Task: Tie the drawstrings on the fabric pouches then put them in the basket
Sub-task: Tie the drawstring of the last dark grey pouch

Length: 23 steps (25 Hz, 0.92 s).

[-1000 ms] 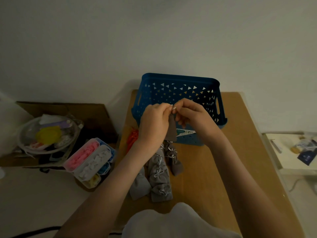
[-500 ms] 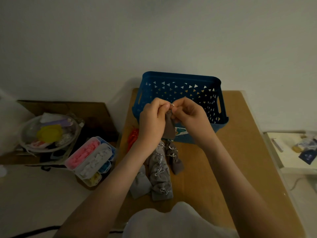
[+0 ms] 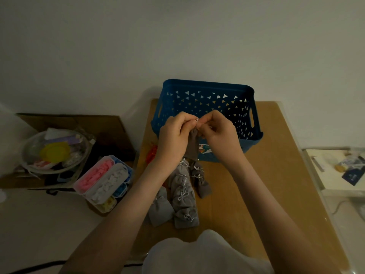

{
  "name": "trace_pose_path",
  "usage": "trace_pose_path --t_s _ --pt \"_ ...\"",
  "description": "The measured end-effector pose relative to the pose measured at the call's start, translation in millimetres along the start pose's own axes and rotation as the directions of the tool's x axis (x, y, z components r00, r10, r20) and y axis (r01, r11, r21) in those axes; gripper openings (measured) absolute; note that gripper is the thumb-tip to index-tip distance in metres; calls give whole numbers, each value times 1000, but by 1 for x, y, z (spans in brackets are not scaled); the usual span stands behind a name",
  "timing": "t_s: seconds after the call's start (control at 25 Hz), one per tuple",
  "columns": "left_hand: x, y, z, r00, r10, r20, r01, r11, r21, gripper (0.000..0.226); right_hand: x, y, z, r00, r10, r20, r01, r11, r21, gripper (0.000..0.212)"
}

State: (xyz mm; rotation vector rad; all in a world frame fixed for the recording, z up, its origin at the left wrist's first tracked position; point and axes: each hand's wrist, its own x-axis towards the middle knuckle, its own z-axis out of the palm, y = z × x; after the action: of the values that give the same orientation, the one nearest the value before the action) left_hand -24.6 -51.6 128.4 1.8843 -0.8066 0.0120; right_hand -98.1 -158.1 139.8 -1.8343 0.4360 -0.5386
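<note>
We find the grey pouch (image 3: 192, 145) hanging, long axis vertical, just in front of the basket (image 3: 207, 89). The left hand (image 3: 174, 135) and right hand (image 3: 220, 133) pinch its drawstring (image 3: 197, 120) at its top (both equally near); the basket's opening lies directly beyond.

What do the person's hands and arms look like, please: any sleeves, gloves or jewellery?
The left hand and right hand are bare: no gloves, rings or watch visible. Both forearms show no sleeves within the frame. A pale garment shows at the bottom edge.
</note>
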Motion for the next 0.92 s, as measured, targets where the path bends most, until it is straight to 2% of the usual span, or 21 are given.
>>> trace_pose_path --t_s 0.2,0.36,0.44,0.56,0.64,0.72,0.84,0.92 --pt "0 -1 -2 999 17 28 -15 998 -55 12 2 2 -2 998 -26 50 27 999 -21 7" --pt "1 3 -3 993 119 -13 -119 993 9 11 0 2 0 999 29 33 -32 995 99 18" --pt "1 4 -3 987 163 -3 -162 986 48 11 1 -1 -1 997 40 66 -47 994 102 21" --pt "1 1 -2 987 160 18 -160 986 49 10 3 -3 -5 992 60 113 -75 988 132 15" --pt "1 0 0 993 115 21 -116 993 24 8 3 -4 -7 991 85 105 -102 981 165 11" --pt "-1 4 2 1000 17 15 -16 998 -66 7 3 -3 -7 993 74 94 -84 990 110 10" --pt "-3 10 4 984 -174 42 179 950 -257 4 2 -3 -7 997 -22 77 23 1000 -7 8" --pt "1 11 3 954 -275 118 299 893 -338 5 3 -3 -10 992 -92 83 96 995 -41 7"
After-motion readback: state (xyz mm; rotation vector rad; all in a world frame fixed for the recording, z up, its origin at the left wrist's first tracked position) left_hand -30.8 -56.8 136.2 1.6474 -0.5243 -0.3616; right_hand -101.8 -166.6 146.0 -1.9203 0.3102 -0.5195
